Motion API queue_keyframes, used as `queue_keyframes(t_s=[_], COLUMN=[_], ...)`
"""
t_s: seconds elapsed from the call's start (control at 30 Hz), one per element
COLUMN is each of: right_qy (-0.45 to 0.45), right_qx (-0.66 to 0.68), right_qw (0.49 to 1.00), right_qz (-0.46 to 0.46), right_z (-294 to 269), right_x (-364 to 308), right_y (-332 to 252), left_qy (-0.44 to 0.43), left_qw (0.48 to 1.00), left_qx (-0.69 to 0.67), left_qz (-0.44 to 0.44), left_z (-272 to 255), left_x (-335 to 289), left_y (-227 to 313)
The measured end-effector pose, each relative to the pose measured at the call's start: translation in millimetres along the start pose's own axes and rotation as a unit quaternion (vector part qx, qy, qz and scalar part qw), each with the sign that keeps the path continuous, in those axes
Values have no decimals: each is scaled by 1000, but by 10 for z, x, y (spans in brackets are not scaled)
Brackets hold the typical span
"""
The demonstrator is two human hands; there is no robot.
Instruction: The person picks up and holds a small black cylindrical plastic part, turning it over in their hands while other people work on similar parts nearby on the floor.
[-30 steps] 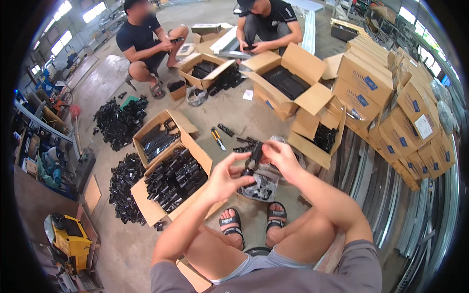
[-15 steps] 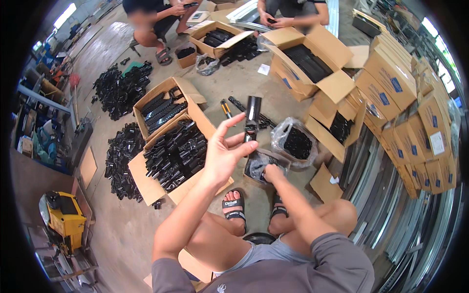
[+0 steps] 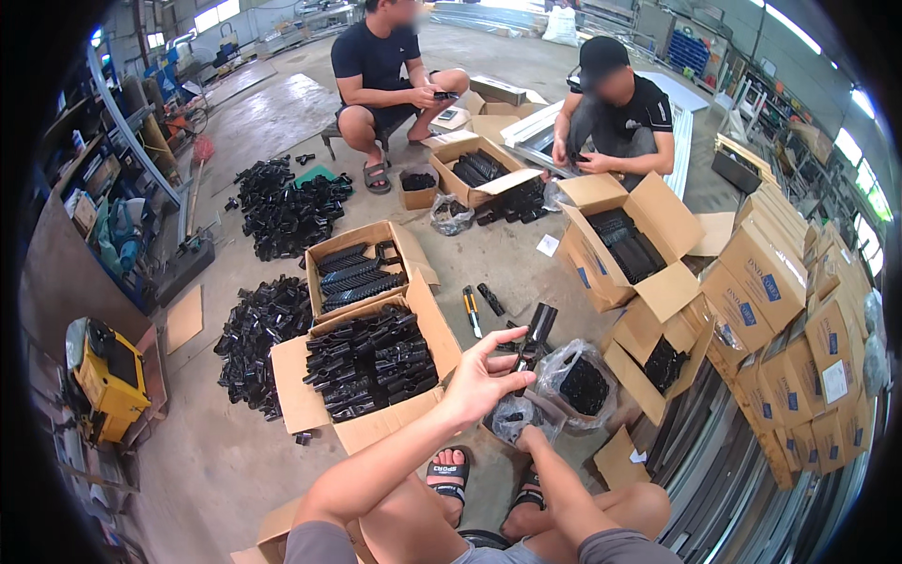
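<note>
My left hand (image 3: pixel 481 381) is raised in front of me, thumb and fingers pinching a glossy black tube-shaped plastic part (image 3: pixel 540 325) that points up and away. Below it, my right hand (image 3: pixel 534 438) reaches into a small carton lined with a clear plastic bag (image 3: pixel 512 414); its fingertips are hidden there. Beside that carton stands another bag-lined container (image 3: pixel 584 387) full of small black pieces. On the floor beyond my left hand lie a yellow-and-black utility knife (image 3: pixel 472 310) and a loose black part (image 3: pixel 489 299).
To the left, open cartons (image 3: pixel 303 387) hold stacked black parts, with heaps of parts (image 3: pixel 263 338) beside them. Two people sit across from me, handling small dark pieces. Stacked closed cartons (image 3: pixel 752 291) and long metal profiles (image 3: pixel 700 451) line the right. A yellow machine (image 3: pixel 108 381) stands at left.
The view has tilted upward, bringing both people and the far workshop into sight. My left hand still pinches the black part, now tilted to the right; my right hand stays at the bag-lined carton.
</note>
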State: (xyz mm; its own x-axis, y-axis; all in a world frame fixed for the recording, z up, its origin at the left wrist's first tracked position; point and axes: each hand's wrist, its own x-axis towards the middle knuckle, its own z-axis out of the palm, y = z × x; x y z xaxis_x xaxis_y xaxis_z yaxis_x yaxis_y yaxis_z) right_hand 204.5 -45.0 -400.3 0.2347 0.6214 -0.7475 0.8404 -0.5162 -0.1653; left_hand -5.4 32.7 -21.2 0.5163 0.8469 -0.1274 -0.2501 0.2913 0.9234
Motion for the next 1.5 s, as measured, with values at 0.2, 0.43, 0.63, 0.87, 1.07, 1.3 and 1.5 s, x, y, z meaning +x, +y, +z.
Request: queue_keyframes(t_s=[0.2, 0.43, 0.63, 0.87, 1.07, 1.3, 1.5], right_qy=[204, 122, -9, 58, 118, 163, 209], right_qx=[166, 865, 926, 809, 678, 724, 688], right_qw=[965, 487, 355, 521, 649, 594, 616], right_qz=[9, 0, -125, -265, -325, -312, -323], right_z=[-258, -817, -1647, -2298, -2597, -2540, -2542], right_x=[-621, -1187, -1929, -2984, -3147, -3026, -2996], right_y=[-239, -248, -296, -580, -659, -747, -733], left_qy=[-5, 3, -6, -19, -41, -55, -48], left_qw=[1000, 1000, 998, 997, 998, 996, 997], left_qx=[14, 8, -60, -71, -55, -65, -51], left_qz=[18, -13, -31, -28, -4, 39, 42], left_z=[-25, 57, 173, 254, 393, 569, 585], left_x=[-81, -74, -122, -184, -209, -234, -187], left_y=[-25, 4, 31, 24, -14, -31, -69])
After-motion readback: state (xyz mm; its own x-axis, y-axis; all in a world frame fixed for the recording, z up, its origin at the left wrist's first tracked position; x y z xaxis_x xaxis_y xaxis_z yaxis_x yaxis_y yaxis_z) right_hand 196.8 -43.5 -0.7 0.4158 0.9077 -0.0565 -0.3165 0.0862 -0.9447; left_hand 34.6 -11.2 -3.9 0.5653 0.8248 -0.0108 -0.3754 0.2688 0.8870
